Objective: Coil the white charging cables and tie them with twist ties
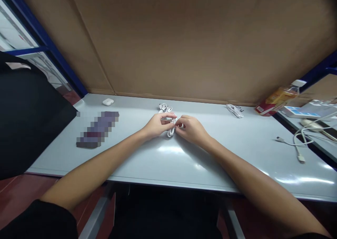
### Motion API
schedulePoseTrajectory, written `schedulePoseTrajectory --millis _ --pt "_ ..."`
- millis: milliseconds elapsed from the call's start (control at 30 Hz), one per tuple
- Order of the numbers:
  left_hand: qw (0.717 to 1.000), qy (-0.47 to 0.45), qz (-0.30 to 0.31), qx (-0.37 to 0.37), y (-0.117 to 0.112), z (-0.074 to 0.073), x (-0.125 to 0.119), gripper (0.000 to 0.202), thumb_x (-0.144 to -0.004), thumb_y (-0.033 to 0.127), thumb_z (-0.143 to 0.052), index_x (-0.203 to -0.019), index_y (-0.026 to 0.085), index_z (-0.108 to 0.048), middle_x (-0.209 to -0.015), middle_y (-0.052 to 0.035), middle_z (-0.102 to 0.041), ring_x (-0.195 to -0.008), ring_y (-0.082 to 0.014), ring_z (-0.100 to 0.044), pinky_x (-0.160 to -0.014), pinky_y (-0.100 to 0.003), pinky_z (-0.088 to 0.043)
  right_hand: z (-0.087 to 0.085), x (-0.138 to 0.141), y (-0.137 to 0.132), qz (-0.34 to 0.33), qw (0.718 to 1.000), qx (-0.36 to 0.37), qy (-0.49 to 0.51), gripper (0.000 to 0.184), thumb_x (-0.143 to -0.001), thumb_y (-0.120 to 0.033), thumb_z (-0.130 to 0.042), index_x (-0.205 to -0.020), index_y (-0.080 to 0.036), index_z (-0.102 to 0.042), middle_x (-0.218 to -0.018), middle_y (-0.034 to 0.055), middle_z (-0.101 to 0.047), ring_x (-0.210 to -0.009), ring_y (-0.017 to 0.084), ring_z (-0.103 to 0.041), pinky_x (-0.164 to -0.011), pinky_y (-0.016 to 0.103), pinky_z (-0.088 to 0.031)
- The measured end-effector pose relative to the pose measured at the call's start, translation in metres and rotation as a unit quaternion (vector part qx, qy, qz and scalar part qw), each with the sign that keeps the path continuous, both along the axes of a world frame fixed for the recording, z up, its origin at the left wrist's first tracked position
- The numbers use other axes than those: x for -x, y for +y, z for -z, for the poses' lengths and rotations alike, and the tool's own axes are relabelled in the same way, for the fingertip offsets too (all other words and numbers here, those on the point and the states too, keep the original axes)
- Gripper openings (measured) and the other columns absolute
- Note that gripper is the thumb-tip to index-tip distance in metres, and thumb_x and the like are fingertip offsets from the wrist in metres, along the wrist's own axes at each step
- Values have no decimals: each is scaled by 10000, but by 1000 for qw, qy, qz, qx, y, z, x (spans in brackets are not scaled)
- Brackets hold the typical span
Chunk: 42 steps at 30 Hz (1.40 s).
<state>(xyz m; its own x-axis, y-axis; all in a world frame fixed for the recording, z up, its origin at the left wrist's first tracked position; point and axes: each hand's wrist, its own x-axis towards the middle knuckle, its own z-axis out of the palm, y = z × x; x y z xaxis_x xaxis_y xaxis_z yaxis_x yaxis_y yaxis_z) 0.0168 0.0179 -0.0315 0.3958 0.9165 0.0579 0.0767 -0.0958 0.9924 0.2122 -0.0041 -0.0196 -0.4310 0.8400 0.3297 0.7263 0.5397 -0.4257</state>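
A folded bundle of white cable point(171, 131) is held just above the grey table, near its middle. My left hand point(156, 126) grips it from the left between thumb and fingers. From the other side, the thumb and forefinger of my right hand point(194, 129) pinch at the bundle's edge; what exactly lies between those fingertips is too small to make out. Right behind my left fingers lie more coiled white cables point(163, 107) with dark ties round them.
A white cable coil point(235, 111) lies at the back right, near a tilted drink bottle point(277, 99). Loose cables point(298, 144) trail over the right edge. On the left are a small white case point(108, 101) and a pixelated dark object point(98, 130). A brown panel point(184, 46) stands behind.
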Motion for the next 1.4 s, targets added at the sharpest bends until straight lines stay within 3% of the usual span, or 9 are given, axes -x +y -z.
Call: schedulePoseTrajectory --millis 133,233,367,500,667,767,900,1167,1400 --pt "999 29 -15 -23 -1 2 -2 493 -696 319 -887 -1155 184 -772 -1555 -169 -476 -1017 -291 -721 -931 -472 -583 2 5 -2 12 996 -60 -60 184 -883 -181 -563 -760 -178 -700 -784 58 -638 -664 158 -501 -623 288 -320" --pt "998 49 -18 -43 -4 0 -4 447 -716 312 -866 -1138 190 -785 -1541 -148 -491 -960 -253 -727 -910 -438 -597 1 8 -4 27 995 -57 -81 133 -839 -172 -576 -797 -171 -703 -811 73 -653 -647 159 -488 -617 296 -313" --pt "999 37 11 -32 -5 -2 -2 426 -726 278 -849 -1140 200 -783 -1549 -137 -482 -955 -229 -729 -904 -407 -592 -1 6 -2 32 998 49 -2 128 -800 -237 -593 -685 -187 -617 -681 20 -603 -584 137 -450 -571 290 -290" --pt "999 -38 22 10 0 -1 1 471 -725 273 -860 -1178 200 -752 -1578 -141 -449 -1072 -260 -702 -896 -400 -584 -5 -6 5 13 972 190 135 197 -808 -313 -575 -659 -186 -591 -627 -11 -579 -581 127 -458 -563 275 -318" --pt "995 -95 3 40 3 -3 4 511 -723 265 -874 -1207 195 -727 -1488 -149 -547 -1040 -238 -700 -907 -405 -572 -13 -14 6 -35 980 121 154 162 -857 -283 -561 -883 -182 -685 -828 22 -706 -705 151 -574 -642 270 -394" --pt "992 -108 1 60 0 -5 3 531 -703 244 -886 -1203 174 -720 -1408 -156 -604 -1013 -232 -705 -909 -404 -568 -14 -13 3 -46 990 86 99 173 -897 -297 -548 -812 -190 -654 -777 15 -680 -661 144 -542 -624 275 -367" --pt "988 -133 -3 76 0 -5 2 536 -683 220 -898 -1187 174 -721 -1370 -147 -625 -984 -217 -709 -902 -401 -573 -10 -10 3 -44 989 110 84 235 -933 -295 -491 -748 -199 -599 -674 -12 -585 -596 135 -465 -585 282 -322" --pt "983 -173 4 58 3 -2 3 505 -700 224 -891 -1180 220 -733 -1540 -110 -497 -1108 -272 -685 -933 -439 -570 -14 -12 7 -46 932 281 223 351 -957 -422 -496 -678 -212 -531 -640 -30 -471 -576 128 -400 -558 272 -320" --pt "980 -198 7 19 4 -3 1 458 -699 228 -897 -1134 226 -752 -1498 -100 -544 -1191 -270 -629 -969 -419 -546 -17 -16 6 -105 881 368 277 279 -921 -311 -520 -663 -218 -473 -663 -17 -437 -606 134 -380 -569 279 -332"
